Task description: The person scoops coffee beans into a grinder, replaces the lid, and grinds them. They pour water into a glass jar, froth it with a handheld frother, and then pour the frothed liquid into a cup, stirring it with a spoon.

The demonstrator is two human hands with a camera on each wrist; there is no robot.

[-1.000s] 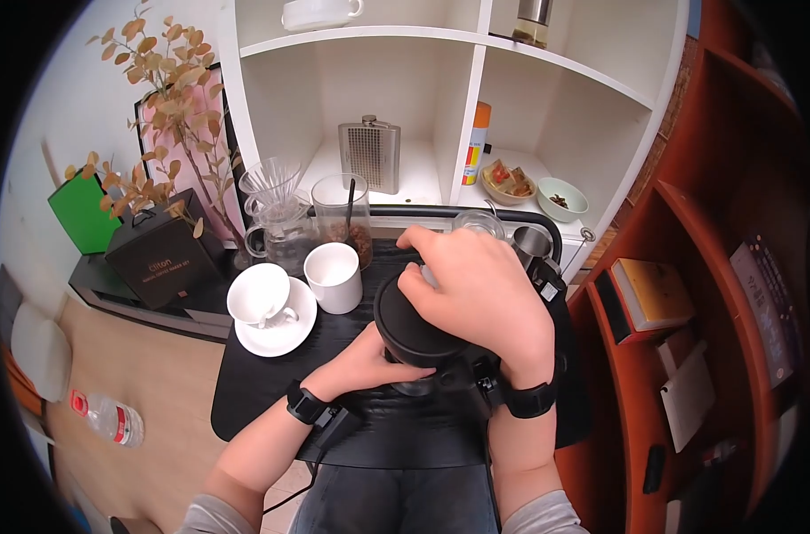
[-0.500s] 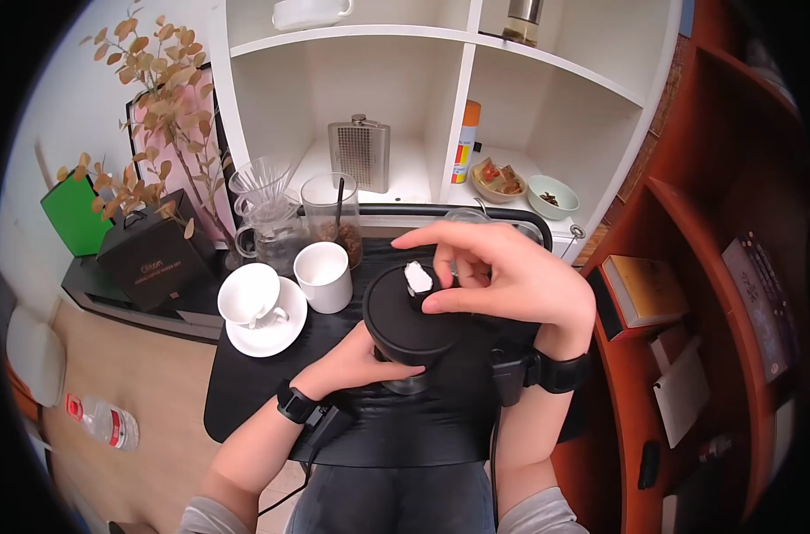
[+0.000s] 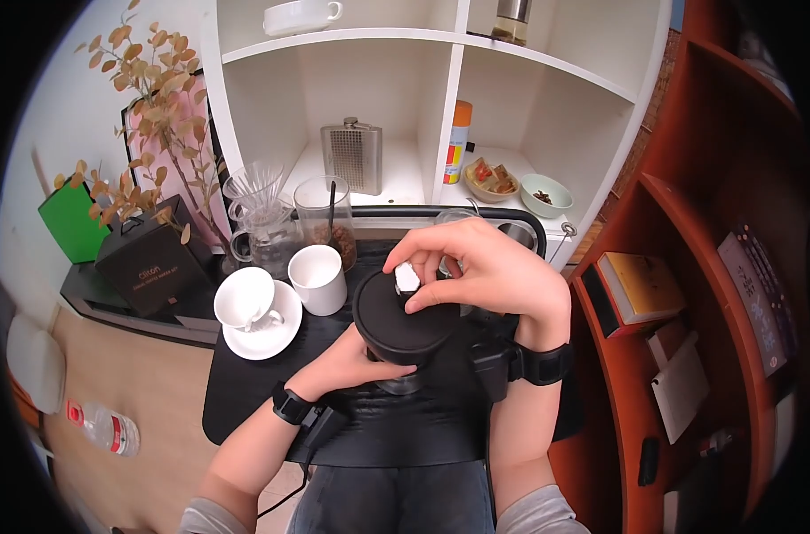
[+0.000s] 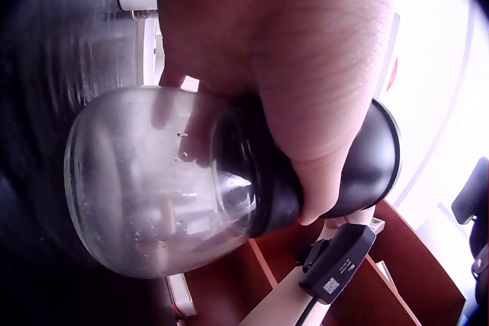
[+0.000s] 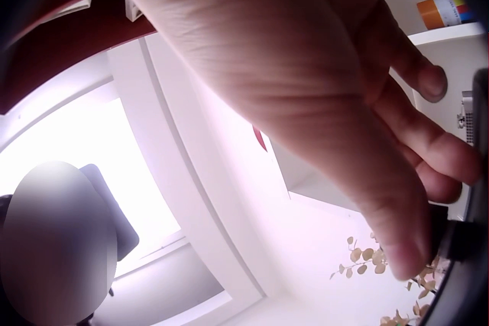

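Note:
A coffee grinder [image 3: 391, 329] with a black flared top stands upright over the black table. Its round glass jar [image 4: 134, 188] shows in the left wrist view, clear and with a few specks on the wall. My left hand [image 3: 341, 365] grips the black waist between jar and top, thumb across the near side. On the black lid sits a small white-topped knob [image 3: 408, 278]. My right hand [image 3: 489, 267] pinches this knob between thumb and index finger, its other fingers loosely bent. In the right wrist view, the thumb [image 5: 405, 246] reaches a black piece at the edge.
Left of the grinder are a white mug [image 3: 319, 289], a white cup [image 3: 245, 298] on a saucer [image 3: 267, 343], a glass server with dripper [image 3: 271, 236] and a glass of beans [image 3: 338, 236]. A white shelf [image 3: 351, 36] rises behind; a brown bookcase [image 3: 636, 356] stands right.
My right hand, which covered the lid, turned back and showed the knob, then its index finger came down to the knob. The left hand keeps its grip. The head view shifted slightly.

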